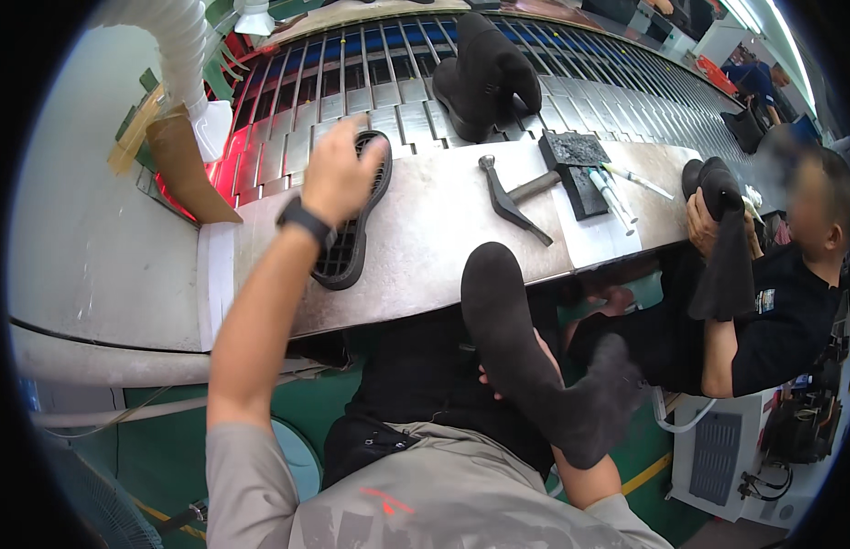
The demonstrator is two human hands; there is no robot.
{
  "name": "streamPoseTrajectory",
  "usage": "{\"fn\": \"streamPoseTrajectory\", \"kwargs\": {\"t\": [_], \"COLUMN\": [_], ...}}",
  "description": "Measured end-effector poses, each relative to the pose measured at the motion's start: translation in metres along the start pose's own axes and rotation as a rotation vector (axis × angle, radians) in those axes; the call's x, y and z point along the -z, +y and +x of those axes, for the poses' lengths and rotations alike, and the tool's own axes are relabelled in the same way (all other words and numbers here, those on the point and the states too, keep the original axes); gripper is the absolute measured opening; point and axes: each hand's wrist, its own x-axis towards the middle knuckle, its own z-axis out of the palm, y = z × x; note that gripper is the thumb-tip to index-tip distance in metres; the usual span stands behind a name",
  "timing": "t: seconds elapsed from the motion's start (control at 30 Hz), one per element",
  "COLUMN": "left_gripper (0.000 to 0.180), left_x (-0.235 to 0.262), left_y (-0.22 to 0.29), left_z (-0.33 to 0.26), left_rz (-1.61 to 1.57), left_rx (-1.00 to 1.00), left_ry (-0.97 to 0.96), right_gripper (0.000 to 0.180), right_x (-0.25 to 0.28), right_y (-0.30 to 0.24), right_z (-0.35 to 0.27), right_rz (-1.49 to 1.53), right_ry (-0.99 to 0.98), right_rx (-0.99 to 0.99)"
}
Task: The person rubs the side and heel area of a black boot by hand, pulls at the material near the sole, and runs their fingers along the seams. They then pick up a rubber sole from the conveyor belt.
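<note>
My left hand (338, 174), with a dark band on its wrist, is over a black shoe sole (344, 252) on the work table. Its fingers are stretched and the thumb stands apart, lying across the sole's upper end; whether it touches cannot be told. The sole's gridded inner side faces up. Close to my body, my right hand (492, 382) grips a dark grey boot (509, 320) from beneath. That boot's bottom is turned up and its shaft hangs toward my right forearm, hiding most of the hand.
On the table (425, 238) lie a hammer (507, 203), a black block (580, 178) and several pens (612, 197). Beyond, a dark boot (484, 78) stands on the slatted conveyor (397, 101). At right, a co-worker (782, 284) holds another boot (725, 247). A white hose (182, 55) hangs at left.
</note>
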Motion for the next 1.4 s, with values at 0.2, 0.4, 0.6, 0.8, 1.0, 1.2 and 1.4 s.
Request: {"fn": "streamPoseTrajectory", "kwargs": {"t": [0.2, 0.4, 0.6, 0.8, 1.0, 1.2, 1.4], "left_gripper": [0.047, 0.039, 0.046, 0.047, 0.015, 0.007, 0.013], "left_x": [-0.028, 0.087, 0.124, 0.103, 0.037, 0.028, -0.002], "left_y": [-0.111, -0.026, 0.006, 0.071, 0.115, 0.125, 0.125], "left_z": [0.046, 0.07, -0.038, -0.125, -0.179, -0.18, -0.163], "left_rz": [-0.061, -0.572, -0.44, -0.298, -0.079, 0.063, -0.082], "left_rx": [0.25, -0.008, 0.044, -0.456, -0.725, -0.775, -0.887], "left_ry": [-0.312, 0.143, 0.178, -0.052, -0.352, -0.473, -0.659], "right_gripper": [0.068, 0.066, 0.066, 0.066, 0.067, 0.054, 0.042], "right_x": [0.014, 0.009, 0.002, -0.001, -0.016, -0.004, -0.007], "right_y": [0.024, -0.006, -0.009, -0.021, -0.056, -0.007, -0.018], "right_z": [0.023, -0.002, 0.002, -0.005, -0.023, -0.008, -0.009], "right_rz": [0.017, -0.231, -0.376, -0.594, -1.053, -0.651, -0.488], "right_ry": [-0.041, 0.146, 0.151, 0.212, 0.282, 0.214, 0.177], "right_rx": [-0.038, 0.158, 0.205, 0.259, 0.3, 0.25, 0.209]}}
